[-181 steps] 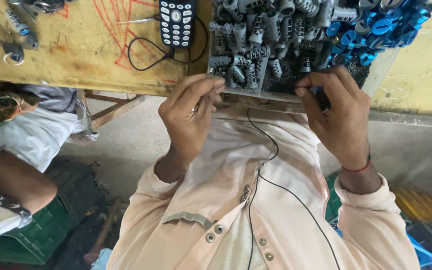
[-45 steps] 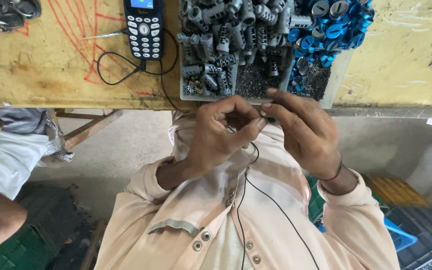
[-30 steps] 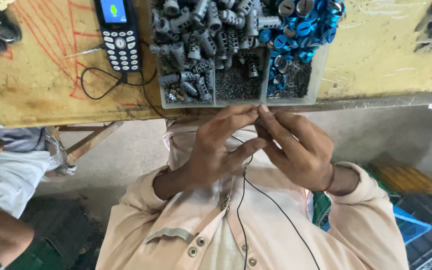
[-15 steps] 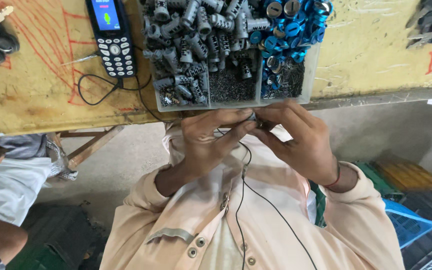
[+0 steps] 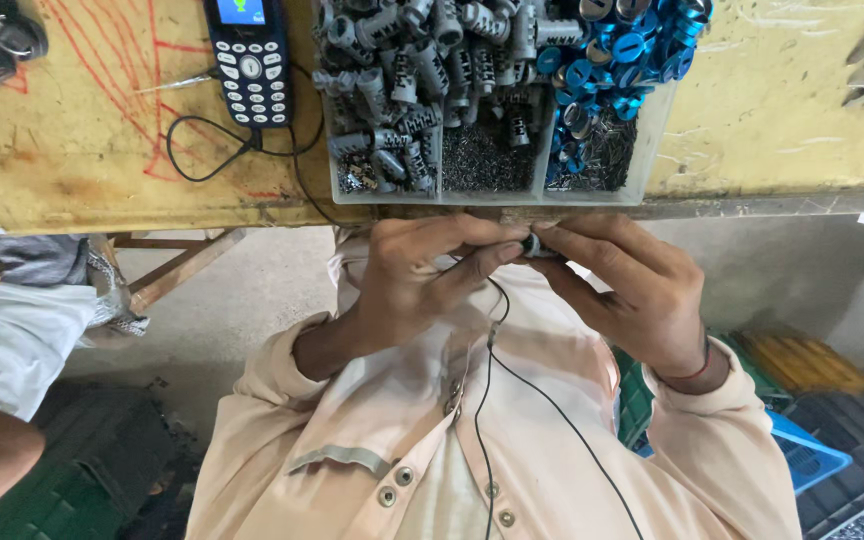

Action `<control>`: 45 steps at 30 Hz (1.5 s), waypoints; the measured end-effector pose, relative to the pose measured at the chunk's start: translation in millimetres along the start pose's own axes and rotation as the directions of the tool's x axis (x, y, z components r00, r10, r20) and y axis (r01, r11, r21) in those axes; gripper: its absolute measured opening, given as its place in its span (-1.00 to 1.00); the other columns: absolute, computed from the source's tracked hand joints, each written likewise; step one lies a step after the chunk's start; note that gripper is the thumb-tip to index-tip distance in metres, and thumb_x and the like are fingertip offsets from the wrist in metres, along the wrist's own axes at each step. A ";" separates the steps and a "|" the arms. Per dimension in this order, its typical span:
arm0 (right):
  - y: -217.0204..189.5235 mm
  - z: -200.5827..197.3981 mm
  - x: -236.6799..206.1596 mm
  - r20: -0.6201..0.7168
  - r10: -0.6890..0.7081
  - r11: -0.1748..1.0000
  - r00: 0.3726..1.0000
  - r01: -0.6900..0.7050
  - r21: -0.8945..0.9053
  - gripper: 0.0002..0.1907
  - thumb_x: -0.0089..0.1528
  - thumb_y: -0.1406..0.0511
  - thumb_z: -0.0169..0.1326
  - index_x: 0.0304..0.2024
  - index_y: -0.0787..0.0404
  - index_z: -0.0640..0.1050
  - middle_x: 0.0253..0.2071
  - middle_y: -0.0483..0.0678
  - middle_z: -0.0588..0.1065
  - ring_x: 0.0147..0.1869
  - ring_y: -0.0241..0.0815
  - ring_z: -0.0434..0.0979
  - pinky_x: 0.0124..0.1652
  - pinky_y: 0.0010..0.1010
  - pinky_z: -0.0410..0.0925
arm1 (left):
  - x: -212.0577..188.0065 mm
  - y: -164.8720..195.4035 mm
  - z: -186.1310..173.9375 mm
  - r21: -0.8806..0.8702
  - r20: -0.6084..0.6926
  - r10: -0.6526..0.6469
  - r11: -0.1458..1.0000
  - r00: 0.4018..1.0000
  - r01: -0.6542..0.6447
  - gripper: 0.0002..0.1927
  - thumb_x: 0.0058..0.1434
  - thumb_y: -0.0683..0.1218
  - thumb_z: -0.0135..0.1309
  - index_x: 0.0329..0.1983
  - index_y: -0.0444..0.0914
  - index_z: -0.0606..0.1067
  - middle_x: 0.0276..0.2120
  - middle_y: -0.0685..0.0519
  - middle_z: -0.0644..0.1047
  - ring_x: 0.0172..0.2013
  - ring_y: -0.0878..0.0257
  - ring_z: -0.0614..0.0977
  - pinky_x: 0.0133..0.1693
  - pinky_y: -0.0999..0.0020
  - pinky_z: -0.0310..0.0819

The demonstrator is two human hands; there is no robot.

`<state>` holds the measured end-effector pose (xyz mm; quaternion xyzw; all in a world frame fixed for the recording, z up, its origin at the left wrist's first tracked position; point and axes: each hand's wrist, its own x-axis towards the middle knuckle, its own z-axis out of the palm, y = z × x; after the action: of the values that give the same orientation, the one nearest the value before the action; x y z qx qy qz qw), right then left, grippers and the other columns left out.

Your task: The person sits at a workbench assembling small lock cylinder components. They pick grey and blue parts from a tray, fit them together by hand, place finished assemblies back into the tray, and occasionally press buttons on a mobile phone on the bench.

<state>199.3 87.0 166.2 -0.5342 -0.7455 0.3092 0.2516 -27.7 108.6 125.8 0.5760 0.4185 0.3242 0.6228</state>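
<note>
Both hands, left and right, pinched shut on a small, light, rigid grey metal cylinder near the yellow worktop edge, likely slippery.

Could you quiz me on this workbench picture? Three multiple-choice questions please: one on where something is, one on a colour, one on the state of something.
1. Where does the keypad phone lie?
A. on the yellow bench, left of the parts tray
B. inside the tray
C. on the floor

2. What colour are the round caps in the tray's right compartment?
A. red
B. blue
C. green

3. What are the left hand and right hand doing?
A. resting flat on the bench
B. pinching one small grey part together
C. holding the phone

Answers: 1 A, it sits on the bench beside the tray. 2 B, they are shiny blue. 3 B, fingertips of both hands meet on the part below the bench edge.
</note>
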 end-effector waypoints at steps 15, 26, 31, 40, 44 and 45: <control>-5.4 7.7 6.9 0.009 -0.134 0.986 0.991 0.135 -0.099 -0.65 0.23 0.50 0.36 0.06 0.32 0.61 -0.06 0.05 0.57 -0.10 -0.08 0.65 -0.14 -0.32 0.50 | -5.0 8.4 -4.2 0.111 -0.096 0.103 0.990 0.990 -0.092 -0.85 0.35 -0.20 0.23 -0.05 -0.31 0.58 -0.23 0.01 0.67 -0.24 0.28 0.75 -0.22 0.41 0.63; -6.6 11.1 5.7 0.048 -0.116 0.989 0.992 0.120 -0.088 -0.62 0.25 0.52 0.30 0.11 0.34 0.56 -0.07 0.06 0.56 -0.12 -0.09 0.64 -0.16 -0.33 0.49 | -7.5 4.1 -2.4 0.472 -0.004 0.246 0.855 0.969 -0.215 -0.75 0.36 -0.13 0.17 -0.01 -0.28 0.39 -0.33 0.02 0.52 -0.33 0.19 0.64 -0.26 0.24 0.53; 1.0 11.1 5.7 0.282 0.290 0.560 0.915 -0.401 0.725 -0.63 0.33 0.51 0.08 0.20 0.28 0.53 -0.06 -0.05 0.53 -0.11 -0.25 0.64 -0.14 -0.46 0.54 | -5.9 -7.3 -12.0 -0.273 0.173 -0.261 0.914 0.950 0.301 -0.77 0.45 -0.02 0.05 -0.06 -0.30 0.42 -0.38 0.17 0.46 -0.41 0.49 0.43 -0.37 0.48 0.39; 6.0 28.4 -4.8 -0.006 0.083 0.977 0.997 -0.080 0.199 -0.67 0.25 0.62 0.18 0.03 0.28 0.58 0.03 0.04 0.60 0.07 -0.10 0.67 0.01 -0.39 0.51 | -8.8 -16.1 0.3 -0.452 0.157 -0.213 0.853 0.964 0.262 -0.76 0.43 -0.02 0.10 -0.07 -0.31 0.45 -0.32 0.23 0.42 -0.35 0.56 0.37 -0.31 0.59 0.33; 2.9 27.1 -2.5 -0.072 0.011 0.989 0.997 0.000 0.147 -0.67 0.27 0.64 0.16 0.03 0.28 0.58 0.05 0.05 0.57 0.13 -0.02 0.66 0.03 -0.38 0.52 | -10.3 -12.3 2.3 -0.417 0.125 -0.230 0.871 0.965 0.262 -0.79 0.42 -0.06 0.13 -0.09 -0.32 0.46 -0.32 0.23 0.45 -0.34 0.56 0.41 -0.30 0.60 0.37; 1.8 27.8 -2.2 -0.086 0.000 0.990 0.996 0.012 0.139 -0.67 0.27 0.63 0.17 0.03 0.28 0.58 0.04 0.05 0.57 0.12 -0.02 0.66 0.02 -0.38 0.52 | -10.0 -11.1 3.6 -0.397 0.105 -0.233 0.881 0.967 0.256 -0.81 0.41 -0.08 0.14 -0.09 -0.32 0.47 -0.32 0.23 0.46 -0.34 0.56 0.43 -0.30 0.60 0.38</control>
<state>181.5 79.9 145.8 -0.5258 -0.7122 0.3366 0.3210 -29.8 96.8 116.3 0.3848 0.3939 0.3073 0.7761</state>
